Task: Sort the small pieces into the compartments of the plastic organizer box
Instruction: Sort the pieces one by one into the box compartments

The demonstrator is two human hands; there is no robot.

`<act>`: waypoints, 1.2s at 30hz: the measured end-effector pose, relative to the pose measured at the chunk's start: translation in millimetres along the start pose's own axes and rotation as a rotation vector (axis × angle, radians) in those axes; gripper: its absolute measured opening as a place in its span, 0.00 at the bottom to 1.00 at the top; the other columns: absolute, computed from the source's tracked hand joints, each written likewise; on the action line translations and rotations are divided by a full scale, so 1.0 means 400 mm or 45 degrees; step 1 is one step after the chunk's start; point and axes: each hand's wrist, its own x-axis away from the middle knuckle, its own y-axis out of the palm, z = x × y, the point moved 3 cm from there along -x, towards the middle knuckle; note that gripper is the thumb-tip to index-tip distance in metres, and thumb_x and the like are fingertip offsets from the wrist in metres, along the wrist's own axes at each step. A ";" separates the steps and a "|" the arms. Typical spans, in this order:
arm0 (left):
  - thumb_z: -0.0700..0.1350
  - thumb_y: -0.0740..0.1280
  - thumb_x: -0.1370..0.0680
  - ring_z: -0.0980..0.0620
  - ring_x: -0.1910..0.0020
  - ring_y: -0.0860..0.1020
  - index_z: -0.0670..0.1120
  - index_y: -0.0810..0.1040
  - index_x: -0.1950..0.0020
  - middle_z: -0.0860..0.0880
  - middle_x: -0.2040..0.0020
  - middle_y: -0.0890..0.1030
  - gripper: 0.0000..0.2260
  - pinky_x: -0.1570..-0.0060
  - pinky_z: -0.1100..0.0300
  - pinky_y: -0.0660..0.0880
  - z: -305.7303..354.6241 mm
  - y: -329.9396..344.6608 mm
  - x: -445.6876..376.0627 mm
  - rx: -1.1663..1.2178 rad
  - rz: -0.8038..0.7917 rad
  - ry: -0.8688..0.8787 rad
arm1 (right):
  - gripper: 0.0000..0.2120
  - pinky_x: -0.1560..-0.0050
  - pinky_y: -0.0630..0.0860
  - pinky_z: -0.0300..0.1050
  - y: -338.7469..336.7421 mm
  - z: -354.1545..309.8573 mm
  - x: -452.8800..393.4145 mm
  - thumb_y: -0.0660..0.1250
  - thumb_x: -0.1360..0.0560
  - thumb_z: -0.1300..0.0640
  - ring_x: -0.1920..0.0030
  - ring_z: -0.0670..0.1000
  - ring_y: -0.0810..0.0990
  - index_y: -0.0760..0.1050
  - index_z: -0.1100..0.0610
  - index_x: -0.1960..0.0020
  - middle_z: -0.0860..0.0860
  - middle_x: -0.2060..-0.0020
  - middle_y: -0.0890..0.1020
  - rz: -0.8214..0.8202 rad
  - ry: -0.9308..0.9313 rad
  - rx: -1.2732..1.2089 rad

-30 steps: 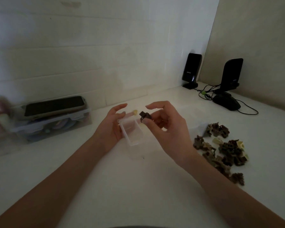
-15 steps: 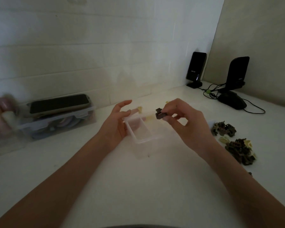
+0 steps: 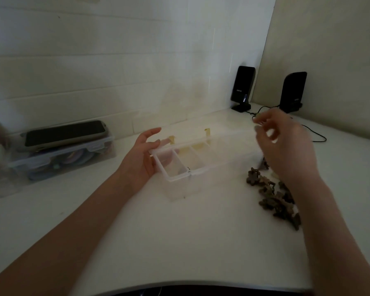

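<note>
- Right hand (image 3: pixel 286 150) has swung right off the organizer box (image 3: pixel 201 159); dark piece gone from my view, blurred fingers loosely curled.
- Left hand (image 3: pixel 141 159) flat-fingered against box's left end.
- Loose pieces (image 3: pixel 271 197) under my right wrist.

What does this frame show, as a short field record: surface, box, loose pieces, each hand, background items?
surface: white table
box: clear organizer box, open, divided into compartments
loose pieces: brown pieces heaped on the table right of the box
left hand: fingers straight, against the box's left end
right hand: raised over the box's right end, blurred; contents cannot be told
background: phone on a lidded storage box; two black speakers
</note>
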 end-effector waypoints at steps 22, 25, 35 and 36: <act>0.35 0.62 0.25 0.43 0.57 0.85 0.49 0.74 0.44 0.44 0.49 0.85 0.13 0.53 0.54 0.80 0.003 -0.010 -0.013 0.076 0.093 0.027 | 0.13 0.43 0.72 0.54 0.065 0.094 0.038 0.74 0.35 0.43 0.54 0.48 0.77 0.77 0.48 0.56 0.42 0.60 0.78 -0.992 0.431 0.334; 0.35 0.62 0.25 0.44 0.58 0.85 0.49 0.74 0.43 0.44 0.51 0.85 0.13 0.55 0.55 0.80 0.005 -0.007 -0.013 0.074 0.108 0.021 | 0.10 0.45 0.74 0.53 0.062 0.094 0.034 0.75 0.34 0.47 0.55 0.47 0.77 0.77 0.48 0.58 0.43 0.59 0.78 -0.937 0.388 0.247; 0.35 0.64 0.26 0.43 0.57 0.85 0.49 0.74 0.42 0.43 0.48 0.85 0.15 0.54 0.53 0.80 0.006 -0.006 -0.011 0.076 0.123 0.007 | 0.07 0.70 0.72 0.31 0.035 0.035 0.016 0.73 0.31 0.56 0.72 0.39 0.76 0.79 0.47 0.56 0.46 0.65 0.83 -0.772 0.153 -0.335; 0.35 0.65 0.27 0.44 0.57 0.85 0.49 0.74 0.42 0.43 0.48 0.84 0.16 0.54 0.54 0.80 0.006 -0.006 -0.011 0.076 0.124 0.008 | 0.07 0.70 0.73 0.32 0.032 0.028 0.013 0.72 0.31 0.57 0.71 0.41 0.77 0.79 0.47 0.56 0.46 0.64 0.83 -0.718 0.144 -0.403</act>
